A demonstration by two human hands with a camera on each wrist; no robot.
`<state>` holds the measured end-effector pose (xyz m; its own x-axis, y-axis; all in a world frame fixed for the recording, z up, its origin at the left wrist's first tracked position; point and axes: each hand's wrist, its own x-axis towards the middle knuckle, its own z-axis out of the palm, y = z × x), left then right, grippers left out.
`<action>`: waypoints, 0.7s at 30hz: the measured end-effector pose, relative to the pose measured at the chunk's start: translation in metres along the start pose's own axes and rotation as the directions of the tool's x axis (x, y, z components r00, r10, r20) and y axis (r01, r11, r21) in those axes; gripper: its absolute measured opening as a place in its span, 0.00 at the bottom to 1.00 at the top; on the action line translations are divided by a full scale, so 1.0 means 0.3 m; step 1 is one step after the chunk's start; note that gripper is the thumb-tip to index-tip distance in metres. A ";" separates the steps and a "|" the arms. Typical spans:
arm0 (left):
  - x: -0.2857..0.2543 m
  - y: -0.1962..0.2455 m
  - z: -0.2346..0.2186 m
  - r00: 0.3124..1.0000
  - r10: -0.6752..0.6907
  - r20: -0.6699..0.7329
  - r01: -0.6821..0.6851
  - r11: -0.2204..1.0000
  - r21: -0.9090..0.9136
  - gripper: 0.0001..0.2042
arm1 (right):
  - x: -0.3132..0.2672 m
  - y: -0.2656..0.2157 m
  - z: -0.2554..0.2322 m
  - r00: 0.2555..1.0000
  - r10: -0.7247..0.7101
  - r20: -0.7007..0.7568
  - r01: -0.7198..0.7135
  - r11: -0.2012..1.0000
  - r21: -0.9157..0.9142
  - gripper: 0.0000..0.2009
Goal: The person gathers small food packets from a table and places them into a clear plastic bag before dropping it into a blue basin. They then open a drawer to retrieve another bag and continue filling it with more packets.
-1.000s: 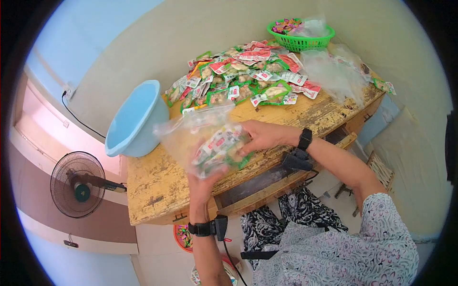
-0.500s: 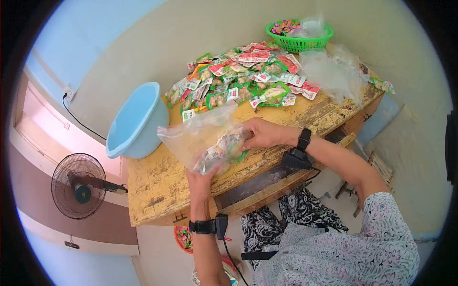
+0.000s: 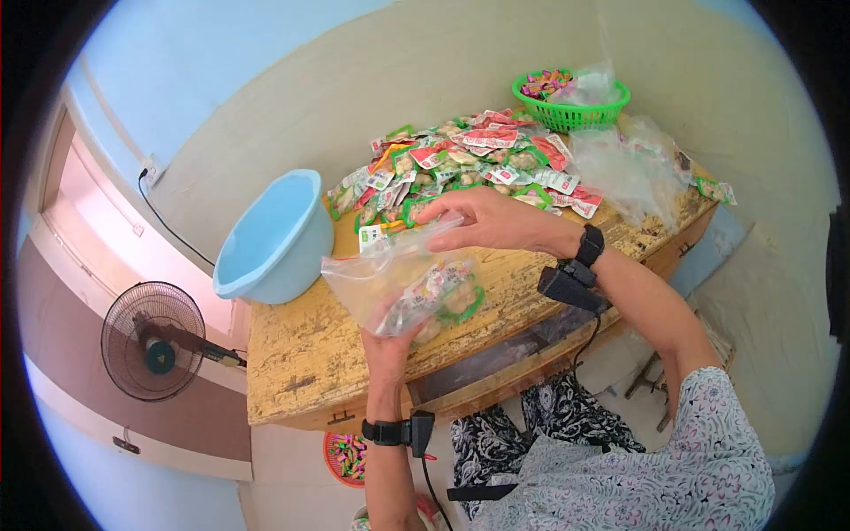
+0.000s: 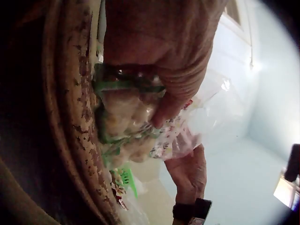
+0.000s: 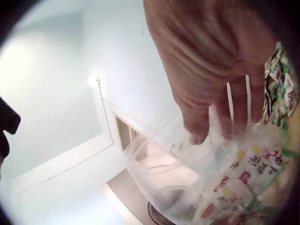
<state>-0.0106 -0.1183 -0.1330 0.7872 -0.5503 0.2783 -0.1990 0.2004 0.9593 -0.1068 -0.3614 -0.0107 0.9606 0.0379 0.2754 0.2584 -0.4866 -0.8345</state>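
Note:
A clear zip bag with several printed, green-edged snack packets in it is held over the front of the table. My left hand grips the packet-filled end from below, its thumb pressing the film in the left wrist view. At the bag's upper edge, my right hand holds the film between thumb and fingers. The right wrist view shows that hand above the bag's cloudy film, with the printed packets below its fingertips.
A pile of snack packets covers the back of the worn yellow table. Left stands a blue basin; back right, a green basket beside loose plastic bags. An open drawer juts out below. A fan stands left.
My right hand has moved from the packets at the bag's side up to its top edge. The left hand keeps its grip at the lower end.

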 end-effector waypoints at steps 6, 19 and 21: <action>0.015 0.021 -0.040 0.993 -0.102 0.054 0.095 0.987 0.130 0.23 | 0.038 -0.042 0.048 0.941 -0.227 -0.251 0.257 0.962 0.094 0.10; 0.204 0.226 -0.179 0.933 0.049 0.356 -0.083 0.993 0.082 0.23 | 0.049 -0.077 -0.076 0.899 -0.166 -0.405 0.196 0.980 0.035 0.13; 0.184 0.201 -0.186 0.973 0.028 0.231 -0.079 0.973 0.215 0.22 | 0.097 -0.050 -0.051 0.917 -0.154 -0.367 0.183 0.982 0.044 0.14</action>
<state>0.0534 -0.0914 -0.0625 0.6254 -0.7167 0.3086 -0.3818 0.0639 0.9220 -0.0843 -0.3662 0.0172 0.8040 -0.2104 0.5562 0.4337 -0.4323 -0.7906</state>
